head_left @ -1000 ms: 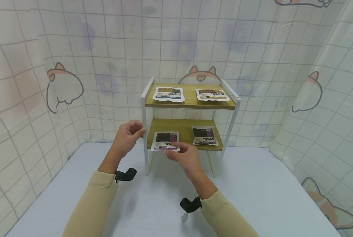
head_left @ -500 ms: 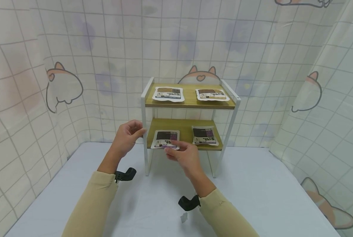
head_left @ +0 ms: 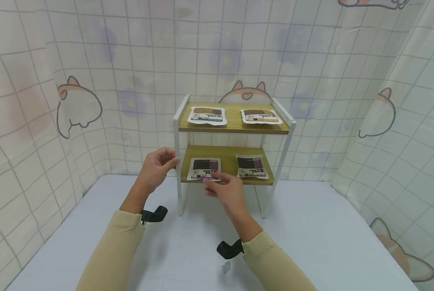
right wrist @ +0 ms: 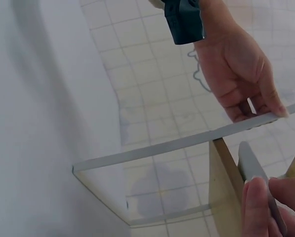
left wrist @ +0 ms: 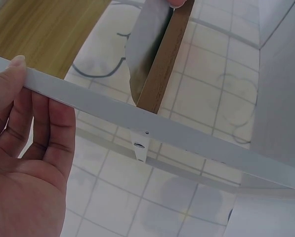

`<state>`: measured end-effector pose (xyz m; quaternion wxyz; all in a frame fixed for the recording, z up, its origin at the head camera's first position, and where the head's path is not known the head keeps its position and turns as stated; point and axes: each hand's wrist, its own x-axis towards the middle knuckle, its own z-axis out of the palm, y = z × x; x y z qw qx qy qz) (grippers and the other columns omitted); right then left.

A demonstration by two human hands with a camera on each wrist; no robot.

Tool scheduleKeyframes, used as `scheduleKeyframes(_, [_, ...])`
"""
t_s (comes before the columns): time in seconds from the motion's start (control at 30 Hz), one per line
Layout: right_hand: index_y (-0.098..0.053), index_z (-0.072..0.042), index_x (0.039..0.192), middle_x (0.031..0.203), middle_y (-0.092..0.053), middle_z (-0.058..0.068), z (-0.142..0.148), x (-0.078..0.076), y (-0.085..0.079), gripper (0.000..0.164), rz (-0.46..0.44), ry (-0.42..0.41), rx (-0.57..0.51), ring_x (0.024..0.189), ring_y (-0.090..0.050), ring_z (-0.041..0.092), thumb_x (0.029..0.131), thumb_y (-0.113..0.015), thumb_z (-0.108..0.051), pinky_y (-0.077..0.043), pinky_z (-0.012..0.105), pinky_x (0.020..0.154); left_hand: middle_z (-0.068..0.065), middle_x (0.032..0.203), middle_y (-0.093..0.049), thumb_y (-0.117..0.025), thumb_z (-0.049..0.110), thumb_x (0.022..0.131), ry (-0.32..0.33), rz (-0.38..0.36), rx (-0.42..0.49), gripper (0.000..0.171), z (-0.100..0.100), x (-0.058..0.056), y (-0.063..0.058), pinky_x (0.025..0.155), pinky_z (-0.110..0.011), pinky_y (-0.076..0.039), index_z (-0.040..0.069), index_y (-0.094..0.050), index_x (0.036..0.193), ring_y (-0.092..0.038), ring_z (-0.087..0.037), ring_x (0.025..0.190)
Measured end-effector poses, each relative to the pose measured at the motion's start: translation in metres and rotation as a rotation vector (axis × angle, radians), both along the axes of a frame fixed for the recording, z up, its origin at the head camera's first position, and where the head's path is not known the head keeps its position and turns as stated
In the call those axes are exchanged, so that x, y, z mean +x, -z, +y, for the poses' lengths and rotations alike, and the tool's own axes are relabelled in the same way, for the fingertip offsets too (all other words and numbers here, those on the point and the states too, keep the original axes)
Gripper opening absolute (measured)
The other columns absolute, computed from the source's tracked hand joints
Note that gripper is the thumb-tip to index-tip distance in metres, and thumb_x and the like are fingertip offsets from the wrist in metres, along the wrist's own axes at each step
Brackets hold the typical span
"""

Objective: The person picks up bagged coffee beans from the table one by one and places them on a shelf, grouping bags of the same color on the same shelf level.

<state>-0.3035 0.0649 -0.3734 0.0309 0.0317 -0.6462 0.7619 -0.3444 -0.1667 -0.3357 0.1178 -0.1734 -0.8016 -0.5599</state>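
Observation:
My left hand (head_left: 155, 169) grips the left front post (left wrist: 98, 103) of a small two-tier shelf, thumb on one side and fingers curled behind. With thumb and fingers my right hand (head_left: 228, 190) pinches the front right corner of a flat packet (head_left: 204, 167) with a black, purple and white label. That packet lies over the front left of the lower wooden board (head_left: 228, 152), near its edge. A like packet (head_left: 252, 166) rests on the same board to the right. In the right wrist view, the held packet (right wrist: 252, 160) shows edge-on beside the board's edge.
On the upper board (head_left: 232, 113) lie two more packets, a blue-and-white one (head_left: 207, 116) at left and a brown-and-white one (head_left: 261, 117) at right. The shelf stands on a white-covered table (head_left: 311, 226), before a checked curtain (head_left: 136, 60). A small clear scrap (head_left: 226, 267) lies in front.
The held packet has moved slightly backward over the lower board, away from its front edge, and my right hand has shifted slightly with it. My left hand has stayed on the post.

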Motion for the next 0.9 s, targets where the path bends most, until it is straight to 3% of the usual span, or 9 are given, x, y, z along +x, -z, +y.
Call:
scheduleKeyframes(0.3, [-0.075,-0.001,0.112,0.103,-0.076,0.024,-0.007,-0.001,0.005,0.027,0.036,0.039,0.020,0.072,-0.076,0.018,0.087,-0.081,-0.012,-0.063,0.032,0.072,-0.017,0.114,-0.068,-0.066,0.022,0.102,0.007,0.011,0.000,0.024,-0.002,-0.002,0.002,0.093,-0.024,-0.053,0.001,-0.064,0.111,-0.065,-0.020,0.105])
scheduleKeyframes(0.9, [-0.077,-0.001,0.105,0.095,-0.078,0.016,-0.016,-0.002,0.002,0.020,0.032,0.115,0.001,0.066,-0.075,0.019,0.089,-0.080,-0.011,-0.063,0.033,0.067,-0.018,0.117,-0.069,-0.066,0.023,0.101,0.004,0.004,-0.001,0.024,-0.002,-0.002,0.002,0.102,-0.043,-0.052,0.001,-0.063,0.111,-0.065,-0.025,0.108])
